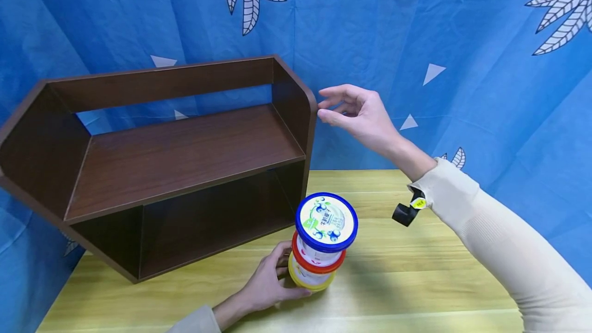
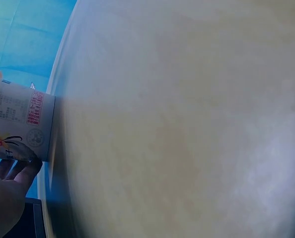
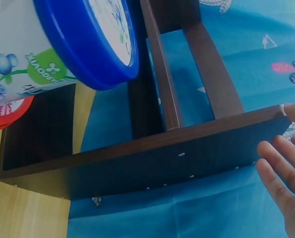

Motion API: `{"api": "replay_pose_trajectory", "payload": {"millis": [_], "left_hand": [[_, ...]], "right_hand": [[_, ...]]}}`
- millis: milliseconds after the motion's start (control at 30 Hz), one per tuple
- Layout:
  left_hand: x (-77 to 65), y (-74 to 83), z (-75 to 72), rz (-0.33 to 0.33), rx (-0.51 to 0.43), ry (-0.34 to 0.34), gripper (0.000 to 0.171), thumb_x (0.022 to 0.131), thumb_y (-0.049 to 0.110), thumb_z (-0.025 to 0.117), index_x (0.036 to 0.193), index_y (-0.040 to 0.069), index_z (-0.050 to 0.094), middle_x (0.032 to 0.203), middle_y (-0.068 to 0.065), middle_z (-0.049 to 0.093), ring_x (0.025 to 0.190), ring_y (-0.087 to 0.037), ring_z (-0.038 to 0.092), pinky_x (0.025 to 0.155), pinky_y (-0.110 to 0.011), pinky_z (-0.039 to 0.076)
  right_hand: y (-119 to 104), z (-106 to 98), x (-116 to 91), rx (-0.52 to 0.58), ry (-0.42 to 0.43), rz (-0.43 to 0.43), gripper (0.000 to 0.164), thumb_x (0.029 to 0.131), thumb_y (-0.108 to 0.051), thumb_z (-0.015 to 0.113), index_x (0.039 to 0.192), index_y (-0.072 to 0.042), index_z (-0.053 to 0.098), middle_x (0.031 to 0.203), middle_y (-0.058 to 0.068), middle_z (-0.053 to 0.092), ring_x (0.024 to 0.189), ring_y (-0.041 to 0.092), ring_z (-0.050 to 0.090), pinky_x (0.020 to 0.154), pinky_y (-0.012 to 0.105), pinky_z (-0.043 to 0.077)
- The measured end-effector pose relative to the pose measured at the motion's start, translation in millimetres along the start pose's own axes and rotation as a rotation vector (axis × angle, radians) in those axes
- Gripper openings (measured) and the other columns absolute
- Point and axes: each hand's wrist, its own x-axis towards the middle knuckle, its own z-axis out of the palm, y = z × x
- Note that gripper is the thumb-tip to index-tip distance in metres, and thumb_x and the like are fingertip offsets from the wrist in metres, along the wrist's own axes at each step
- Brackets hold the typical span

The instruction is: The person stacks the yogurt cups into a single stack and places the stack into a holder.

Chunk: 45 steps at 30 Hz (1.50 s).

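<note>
A stack of three tubs stands upright to the right of the shelf's front: a blue-lidded tub on top, a red-lidded tub in the middle and a yellow-lidded tub at the bottom. My left hand grips the bottom tub, thumb in front and fingers at its left side. In the left wrist view, fingers lie against that tub's printed white wall. My right hand, with loosely bent fingers, is at the upper right corner of the brown wooden shelf. Whether its thumb touches the panel I cannot tell.
The shelf stands at an angle on a light wood table, with an upper board and lower compartments. A blue curtain with white leaf prints hangs behind. A black strap mount sits at my right wrist.
</note>
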Motion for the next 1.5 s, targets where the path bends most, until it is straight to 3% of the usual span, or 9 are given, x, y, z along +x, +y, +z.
{"api": "replay_pose_trajectory", "payload": {"millis": [333, 700, 1500], "left_hand": [[-0.6, 0.4, 1.0, 0.004, 0.008, 0.003, 0.083, 0.079, 0.027, 0.095, 0.146, 0.023, 0.047, 0.145, -0.004, 0.063, 0.133, -0.027, 0.062, 0.104, -0.019, 0.054], [-1.5, 0.7, 2.2, -0.003, 0.013, 0.01, 0.084, 0.078, 0.029, 0.095, 0.147, 0.024, 0.047, 0.145, -0.003, 0.064, 0.134, -0.028, 0.062, 0.104, -0.019, 0.054], [-2.9, -0.3, 0.9, 0.007, 0.026, 0.044, 0.081, 0.08, 0.028, 0.094, 0.146, 0.022, 0.048, 0.141, -0.004, 0.066, 0.13, -0.023, 0.064, 0.103, -0.021, 0.056]], "right_hand": [[-4, 6, 7, 0.022, -0.001, 0.003, 0.041, 0.095, -0.014, 0.079, 0.135, -0.01, 0.07, 0.115, 0.004, 0.077, 0.093, 0.009, 0.074, 0.083, 0.021, 0.06], [-7, 12, 10, 0.015, 0.007, 0.009, 0.041, 0.094, -0.014, 0.081, 0.133, -0.009, 0.071, 0.122, 0.012, 0.075, 0.089, 0.007, 0.074, 0.08, 0.021, 0.06], [-10, 13, 9, 0.017, 0.012, 0.024, 0.041, 0.095, -0.015, 0.08, 0.134, -0.01, 0.071, 0.125, 0.012, 0.073, 0.092, 0.007, 0.074, 0.082, 0.021, 0.061]]}}
